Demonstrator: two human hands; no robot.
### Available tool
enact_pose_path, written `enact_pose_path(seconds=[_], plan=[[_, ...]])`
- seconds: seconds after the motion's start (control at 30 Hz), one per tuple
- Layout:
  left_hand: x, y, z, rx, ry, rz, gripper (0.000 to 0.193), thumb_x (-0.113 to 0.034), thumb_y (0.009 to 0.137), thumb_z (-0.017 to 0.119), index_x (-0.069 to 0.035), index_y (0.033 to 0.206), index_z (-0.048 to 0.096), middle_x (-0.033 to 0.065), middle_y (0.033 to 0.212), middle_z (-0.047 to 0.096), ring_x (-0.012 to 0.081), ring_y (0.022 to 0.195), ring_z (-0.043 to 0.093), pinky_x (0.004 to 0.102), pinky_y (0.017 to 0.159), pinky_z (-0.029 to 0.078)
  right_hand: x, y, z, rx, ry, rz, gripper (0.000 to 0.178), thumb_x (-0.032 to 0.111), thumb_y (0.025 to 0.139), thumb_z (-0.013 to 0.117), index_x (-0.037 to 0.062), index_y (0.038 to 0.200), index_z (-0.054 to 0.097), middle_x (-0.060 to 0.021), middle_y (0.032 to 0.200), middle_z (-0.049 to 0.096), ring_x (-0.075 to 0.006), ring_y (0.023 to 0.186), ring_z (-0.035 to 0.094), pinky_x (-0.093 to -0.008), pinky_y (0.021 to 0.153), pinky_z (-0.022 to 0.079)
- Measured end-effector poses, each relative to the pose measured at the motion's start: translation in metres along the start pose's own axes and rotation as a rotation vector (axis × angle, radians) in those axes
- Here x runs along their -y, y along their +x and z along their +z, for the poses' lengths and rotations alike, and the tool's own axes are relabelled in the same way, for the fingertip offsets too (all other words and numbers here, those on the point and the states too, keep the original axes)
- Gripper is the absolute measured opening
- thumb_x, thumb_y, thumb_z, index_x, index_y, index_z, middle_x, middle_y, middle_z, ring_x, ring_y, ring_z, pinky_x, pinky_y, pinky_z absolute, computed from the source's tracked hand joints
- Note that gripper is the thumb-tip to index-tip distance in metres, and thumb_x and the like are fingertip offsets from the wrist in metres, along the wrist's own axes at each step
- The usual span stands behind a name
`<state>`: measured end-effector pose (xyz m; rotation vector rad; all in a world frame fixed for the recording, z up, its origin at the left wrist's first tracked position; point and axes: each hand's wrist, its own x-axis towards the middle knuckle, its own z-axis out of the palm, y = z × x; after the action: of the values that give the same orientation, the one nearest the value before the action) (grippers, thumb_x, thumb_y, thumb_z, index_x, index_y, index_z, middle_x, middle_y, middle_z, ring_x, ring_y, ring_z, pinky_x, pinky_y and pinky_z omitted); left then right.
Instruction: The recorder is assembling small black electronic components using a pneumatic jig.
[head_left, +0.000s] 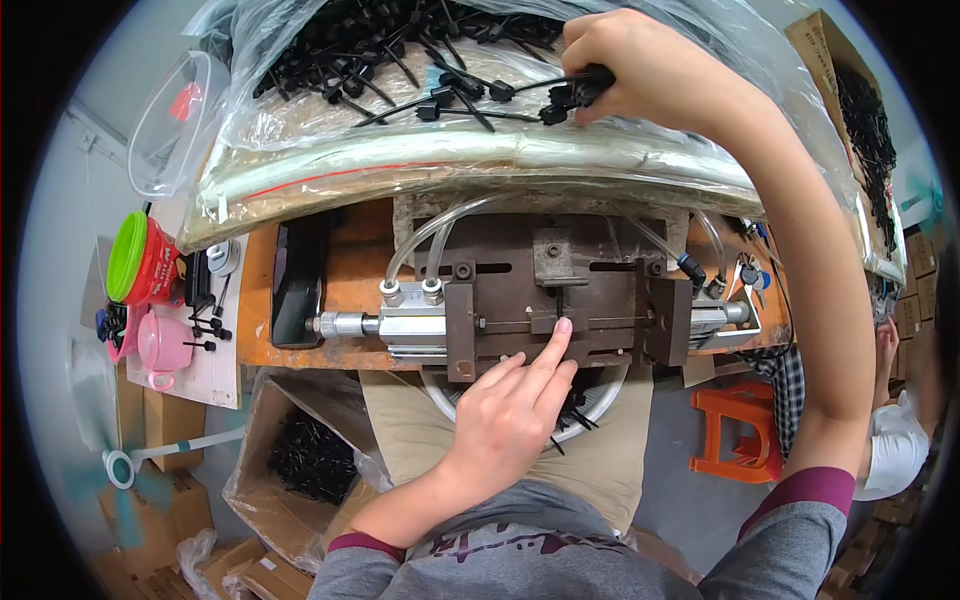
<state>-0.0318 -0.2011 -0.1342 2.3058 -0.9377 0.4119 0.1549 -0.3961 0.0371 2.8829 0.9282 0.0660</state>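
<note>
My left hand (508, 416) lies over the front of a dark metal clamping jig (500, 240), fingers stretched out. Its index fingertip presses at the slot in the jig's middle, where a small black piece (562, 298) sits under a metal block (552, 258). Far off, my right hand (632, 68) reaches over a plastic-lined box (480, 152). Its fingers are closed on black plastic parts with thin stems (568, 97). Many more such black parts (400, 40) lie heaped in that box; the fingers partly hide what they hold.
Air cylinders (415, 325) with clear hoses flank the jig on a wooden bench (355, 270). A black tray (298, 285), pink cup (165, 342) and red tub (150, 260) stand left. Below is a carton of black parts (310, 455). An orange stool (735, 430) and another person's arm (885, 350) are right.
</note>
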Motion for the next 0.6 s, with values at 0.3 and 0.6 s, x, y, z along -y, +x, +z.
enact_pose_path(seconds=[0.3,0.6], plan=[[0.0,0.0,0.0,0.01,-0.002,-0.006,0.026,-0.006,0.07,0.077,-0.004,0.095,0.07,0.0127,0.129,0.065,0.0191,0.07,0.068,0.0279,0.065,0.054,0.012,-0.001,0.023,-0.146,-0.078,-0.02,0.032,-0.003,0.067,0.076,-0.0017,0.098,0.069,-0.0107,0.107,0.066,-0.0316,0.106,0.063,-0.0403,0.092,0.052],[0.002,-0.002,-0.002,0.001,-0.017,-0.014,0.024,-0.007,0.071,0.077,-0.005,0.094,0.071,0.0119,0.128,0.066,0.0185,0.066,0.068,0.027,0.062,0.054,0.004,0.009,0.021,-0.326,0.041,-0.037,0.024,-0.001,0.068,0.075,-0.0043,0.091,0.067,-0.0159,0.097,0.067,-0.0358,0.094,0.063,-0.0427,0.086,0.052]])
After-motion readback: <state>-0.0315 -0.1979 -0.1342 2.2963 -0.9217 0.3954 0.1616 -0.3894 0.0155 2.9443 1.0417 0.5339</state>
